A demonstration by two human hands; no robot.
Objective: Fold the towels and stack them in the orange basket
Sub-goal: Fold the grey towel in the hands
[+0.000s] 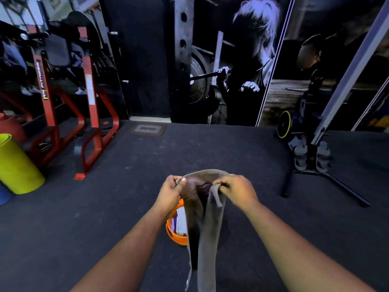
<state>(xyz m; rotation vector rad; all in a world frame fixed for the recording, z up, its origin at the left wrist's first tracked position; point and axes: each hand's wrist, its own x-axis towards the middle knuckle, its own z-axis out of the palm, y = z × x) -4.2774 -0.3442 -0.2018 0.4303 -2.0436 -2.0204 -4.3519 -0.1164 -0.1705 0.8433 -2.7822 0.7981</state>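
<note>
A grey-brown towel (207, 234) hangs in the air in front of me, its long end dropping towards the bottom of the frame. My left hand (171, 193) pinches one top edge of it and my right hand (236, 191) grips the other, a short flap folded over between them. Below, on the dark floor, stands the orange basket (175, 236), mostly hidden behind the towel and my left forearm. Folded white and purple towels (180, 222) show inside it.
A red gym machine (88, 114) stands at the back left, with a yellow-green roll (17, 165) and a blue object (4, 196) beside it. A black stand with weights (311, 159) sits at the right. Dark rubber floor (189, 148) lies open ahead.
</note>
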